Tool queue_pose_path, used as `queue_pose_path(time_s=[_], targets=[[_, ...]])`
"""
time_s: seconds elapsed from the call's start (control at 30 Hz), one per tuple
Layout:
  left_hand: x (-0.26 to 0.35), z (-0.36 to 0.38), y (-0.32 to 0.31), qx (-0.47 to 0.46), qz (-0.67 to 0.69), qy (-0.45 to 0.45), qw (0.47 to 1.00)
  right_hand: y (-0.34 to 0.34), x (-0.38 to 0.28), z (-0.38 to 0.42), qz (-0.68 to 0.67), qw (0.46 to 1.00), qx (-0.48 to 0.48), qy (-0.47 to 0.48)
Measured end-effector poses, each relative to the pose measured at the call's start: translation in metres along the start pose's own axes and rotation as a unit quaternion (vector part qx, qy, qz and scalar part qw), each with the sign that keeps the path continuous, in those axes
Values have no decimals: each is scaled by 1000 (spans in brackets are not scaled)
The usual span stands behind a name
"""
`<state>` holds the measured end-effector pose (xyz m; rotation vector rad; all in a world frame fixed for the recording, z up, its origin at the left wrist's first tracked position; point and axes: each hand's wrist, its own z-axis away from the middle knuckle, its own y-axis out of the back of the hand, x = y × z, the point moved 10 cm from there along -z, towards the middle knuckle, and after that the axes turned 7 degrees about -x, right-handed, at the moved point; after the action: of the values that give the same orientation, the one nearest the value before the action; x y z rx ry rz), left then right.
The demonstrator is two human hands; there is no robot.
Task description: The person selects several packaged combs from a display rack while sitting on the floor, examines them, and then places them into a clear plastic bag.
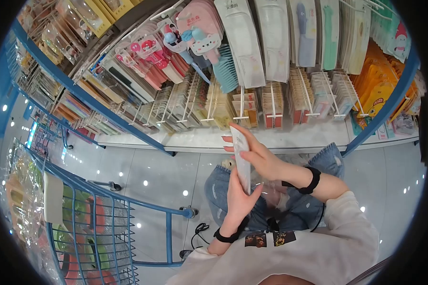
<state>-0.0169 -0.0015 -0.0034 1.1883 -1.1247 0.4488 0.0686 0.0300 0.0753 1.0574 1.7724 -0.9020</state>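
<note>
A flat, long white package (241, 159) is held upright over my lap, turned nearly edge-on, so its contents are hidden. My left hand (238, 195) grips its lower end, thumb on the near side. Higher up, my right hand (262, 159) pinches the same package, with its fingers behind and the thumb on the face. Just beyond my hands is the lower shelf rack, where small carded packets (273, 105) hang on white hooks. Similar white packages (242, 45) hang above them.
A blue wire cart (95, 228) holding plastic-wrapped goods stands at my left. Blue posts (378, 118) frame the rack. Pink combs (152, 54), a teal comb (225, 69) and orange packets (376, 80) hang there. A white shelf ledge (195, 140) runs along the bottom.
</note>
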Motion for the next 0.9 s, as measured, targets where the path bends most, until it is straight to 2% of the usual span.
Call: queue_pose_path(time_s=[0.03,0.13,0.23,0.33,0.43,0.53,0.6,0.67,0.9], targets=[[1,1,1,27,34,-52,998,2,1,1,-45,999,22,-11],[4,7,1,42,68,-82,993,14,4,-2,-101,992,69,-28],[3,7,-6,-9,160,-59,985,28,-2,2,31,993,116,-18],[-4,8,-9,-19,204,-66,977,29,-31,3,-3,984,167,62],[-11,10,2,5,252,-87,964,42,-62,-7,37,979,165,116],[-38,5,2,-2,297,-18,955,53,-135,-28,252,936,151,195],[-46,2,-2,-20,292,-19,956,65,-181,-42,318,885,210,266],[-50,1,-6,-41,298,-10,954,72,-211,-57,341,856,217,321],[-54,3,-17,-75,306,7,949,89,-224,-90,387,832,254,306]])
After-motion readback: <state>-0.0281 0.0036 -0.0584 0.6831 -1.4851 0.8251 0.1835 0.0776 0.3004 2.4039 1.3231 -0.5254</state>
